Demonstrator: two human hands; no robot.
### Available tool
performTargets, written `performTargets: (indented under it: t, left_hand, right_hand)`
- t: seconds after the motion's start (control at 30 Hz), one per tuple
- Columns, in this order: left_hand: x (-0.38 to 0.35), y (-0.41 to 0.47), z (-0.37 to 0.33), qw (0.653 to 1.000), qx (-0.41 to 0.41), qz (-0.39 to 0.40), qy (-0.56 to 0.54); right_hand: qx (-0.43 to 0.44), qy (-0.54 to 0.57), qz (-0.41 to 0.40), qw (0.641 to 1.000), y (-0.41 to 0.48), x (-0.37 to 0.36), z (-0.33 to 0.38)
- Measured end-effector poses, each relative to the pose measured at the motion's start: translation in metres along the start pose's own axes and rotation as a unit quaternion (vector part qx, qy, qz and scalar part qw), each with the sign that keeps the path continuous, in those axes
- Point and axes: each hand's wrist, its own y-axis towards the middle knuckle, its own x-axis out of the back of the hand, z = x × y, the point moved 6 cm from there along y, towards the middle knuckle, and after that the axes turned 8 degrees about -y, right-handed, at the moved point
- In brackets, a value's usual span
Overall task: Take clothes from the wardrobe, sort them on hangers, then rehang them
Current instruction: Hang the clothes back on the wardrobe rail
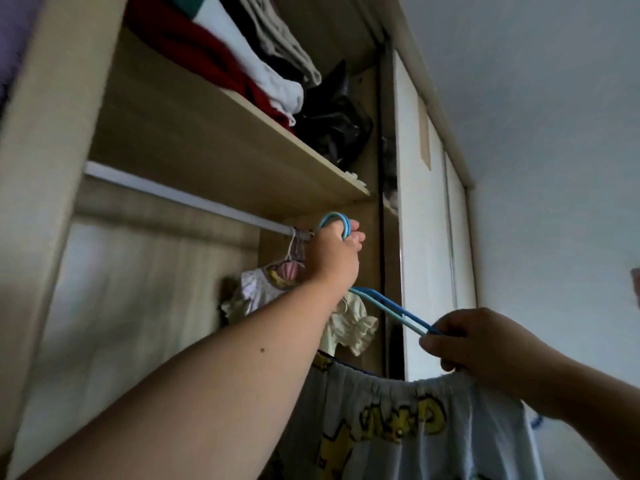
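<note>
My left hand (334,258) is raised to the wardrobe rail (180,199) and grips the hooks of blue hangers (391,308), just right of the rail's end. My right hand (481,344) holds the hangers' lower shoulder end together with the gathered waistband of a pale blue garment with yellow cartoon print (398,427), which hangs below. Behind my left wrist a small cream frilled top (349,323) hangs from the rail on a pink hanger (289,270).
The shelf (221,133) above the rail carries folded red, white and beige clothes and a black bag (332,129). A white sliding door (426,237) stands to the right. The left stretch of the rail is bare.
</note>
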Motion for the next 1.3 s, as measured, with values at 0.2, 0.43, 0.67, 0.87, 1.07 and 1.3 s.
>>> performTargets:
  t: [0.2,0.43,0.67,0.87,1.07,1.3]
  left_hand:
    - [0.033,0.086,0.048,0.999,-0.001,0.019,0.048]
    - [0.049,0.162,0.078,0.981,0.004,0.045,0.186]
    - [0.055,0.219,0.097,0.938,0.029,0.099,0.329]
    - [0.074,0.276,0.132,0.887,0.014,0.049,0.459]
    - [0.089,0.297,0.147,0.673,-0.08,-0.045,0.734]
    - [0.092,0.296,0.159,0.628,-0.111,-0.045,0.769]
  right_hand:
    - [0.088,-0.067,0.055,0.992,0.09,-0.031,0.043]
    - [0.154,0.007,-0.009,0.988,0.175,-0.058,0.06]
    - [0.23,0.089,-0.022,0.969,0.263,-0.082,0.044]
    - [0.277,0.102,0.007,0.955,0.341,-0.107,0.057]
    - [0.271,0.127,0.032,0.954,0.382,-0.142,0.064]
    - [0.248,0.176,0.046,0.952,0.387,-0.179,0.053]
